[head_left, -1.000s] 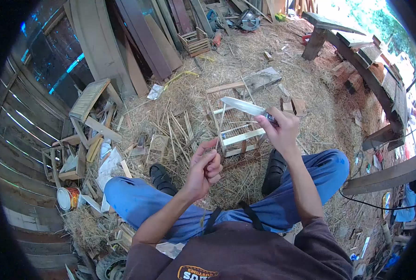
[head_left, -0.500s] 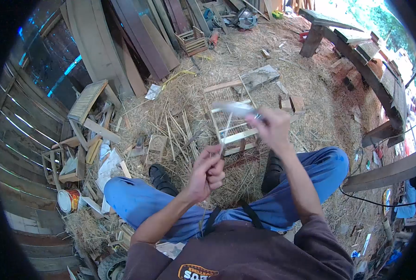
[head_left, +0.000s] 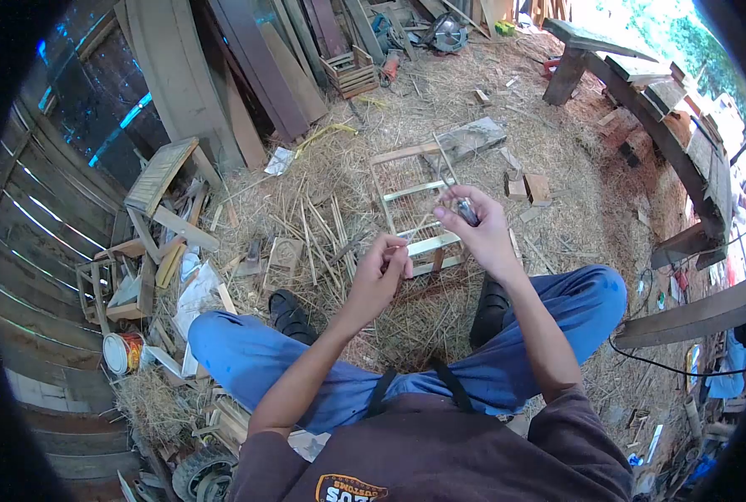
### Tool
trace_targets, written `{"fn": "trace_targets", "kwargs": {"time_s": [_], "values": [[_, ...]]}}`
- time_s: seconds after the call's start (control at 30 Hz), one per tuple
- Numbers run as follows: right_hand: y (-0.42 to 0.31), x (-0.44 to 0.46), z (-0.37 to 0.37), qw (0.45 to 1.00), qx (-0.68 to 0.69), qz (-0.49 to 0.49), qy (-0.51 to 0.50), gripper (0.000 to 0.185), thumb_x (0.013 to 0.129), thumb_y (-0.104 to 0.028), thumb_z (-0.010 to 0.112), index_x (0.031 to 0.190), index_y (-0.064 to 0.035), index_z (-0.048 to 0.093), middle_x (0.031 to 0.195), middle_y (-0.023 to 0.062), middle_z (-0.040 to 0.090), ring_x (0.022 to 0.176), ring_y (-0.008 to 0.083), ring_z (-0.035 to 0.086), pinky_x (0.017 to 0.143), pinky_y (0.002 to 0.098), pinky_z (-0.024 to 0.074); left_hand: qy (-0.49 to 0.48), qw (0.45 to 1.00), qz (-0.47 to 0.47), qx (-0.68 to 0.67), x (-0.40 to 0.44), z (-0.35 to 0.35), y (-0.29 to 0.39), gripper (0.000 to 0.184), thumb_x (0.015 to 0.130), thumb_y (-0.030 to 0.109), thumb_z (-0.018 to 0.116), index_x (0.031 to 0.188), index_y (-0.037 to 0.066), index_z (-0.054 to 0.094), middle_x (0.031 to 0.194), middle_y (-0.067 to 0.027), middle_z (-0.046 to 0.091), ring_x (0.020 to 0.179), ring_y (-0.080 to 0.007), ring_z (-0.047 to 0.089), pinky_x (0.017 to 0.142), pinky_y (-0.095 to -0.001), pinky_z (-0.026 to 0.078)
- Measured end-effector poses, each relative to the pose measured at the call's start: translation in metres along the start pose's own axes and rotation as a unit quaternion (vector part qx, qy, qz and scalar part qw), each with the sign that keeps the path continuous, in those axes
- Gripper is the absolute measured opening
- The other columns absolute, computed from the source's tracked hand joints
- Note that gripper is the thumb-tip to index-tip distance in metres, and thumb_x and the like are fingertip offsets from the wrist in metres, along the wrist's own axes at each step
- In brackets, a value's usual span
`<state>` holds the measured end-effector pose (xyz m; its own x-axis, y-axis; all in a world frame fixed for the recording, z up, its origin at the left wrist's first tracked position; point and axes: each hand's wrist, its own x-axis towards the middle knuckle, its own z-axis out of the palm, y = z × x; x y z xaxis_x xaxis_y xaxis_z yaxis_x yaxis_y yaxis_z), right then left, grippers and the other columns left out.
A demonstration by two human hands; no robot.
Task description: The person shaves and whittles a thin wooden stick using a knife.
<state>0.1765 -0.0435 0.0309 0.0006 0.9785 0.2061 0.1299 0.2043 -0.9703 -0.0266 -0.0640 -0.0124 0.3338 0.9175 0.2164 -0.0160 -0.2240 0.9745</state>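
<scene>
In front of my knees, my right hand point(head_left: 480, 226) is closed round the dark handle of a knife point(head_left: 466, 211); its blade is hard to make out and seems to point away from me. My left hand point(head_left: 383, 272) is pinched on a thin wooden stick point(head_left: 408, 238), of which only a short bit shows by the fingertips. Beyond both hands lies a slatted wooden frame point(head_left: 427, 244) on the straw-covered ground. Thin loose sticks point(head_left: 327, 230) lie to the left of the frame.
A flat plank point(head_left: 473, 138) and small wood blocks point(head_left: 538, 188) lie past the frame. At left are a small slatted stool point(head_left: 162, 177) and a tin can point(head_left: 122, 353). A circular saw point(head_left: 446, 35) sits far back. A long bench point(head_left: 666, 109) curves along the right.
The knife has turned from pointing left to pointing away from me, and its blade shows less. My left hand has moved slightly up and right, its fingers now turned more downward.
</scene>
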Motion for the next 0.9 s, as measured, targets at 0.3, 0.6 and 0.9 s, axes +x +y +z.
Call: {"fn": "trace_targets", "kwargs": {"time_s": [0.3,0.6,0.9], "values": [[-0.003,-0.009,-0.012,0.984,-0.164,0.031,-0.057,0.027,0.089,-0.027,0.075,0.079,-0.0027,0.066,0.061,-0.0079,0.045,0.058,0.0026,0.039,0.051,0.0242,0.0329,0.022,0.89,0.088,0.446,-0.004,-0.023,0.022,0.013,0.096,0.015,0.057,0.105,0.007,0.062,0.088,-0.0055,0.066,0.095,-0.0195,0.061,0.094,-0.036,0.039],[0.018,-0.038,0.036,0.95,0.169,0.132,-0.228,0.023,0.098,-0.025,0.063,0.084,-0.0081,0.056,0.059,-0.0081,0.043,0.051,0.0017,0.035,0.046,0.0217,0.0253,0.302,0.835,0.161,0.431,-0.003,-0.021,0.034,0.023,0.097,0.017,0.058,0.116,0.004,0.056,0.138,-0.0186,0.046,0.13,-0.0312,0.038,0.107,-0.0469,0.028],[0.015,-0.04,0.062,0.933,0.272,0.155,-0.178,0.024,0.099,-0.032,0.061,0.094,-0.0089,0.058,0.064,-0.0054,0.048,0.052,0.0023,0.039,0.046,0.0203,0.0242,0.105,0.985,-0.003,-0.135,-0.007,-0.011,0.013,0.022,0.102,0.02,0.053,0.113,0.001,0.057,0.094,-0.0029,0.062,0.09,-0.01,0.057,0.087,-0.0259,0.044]]}}
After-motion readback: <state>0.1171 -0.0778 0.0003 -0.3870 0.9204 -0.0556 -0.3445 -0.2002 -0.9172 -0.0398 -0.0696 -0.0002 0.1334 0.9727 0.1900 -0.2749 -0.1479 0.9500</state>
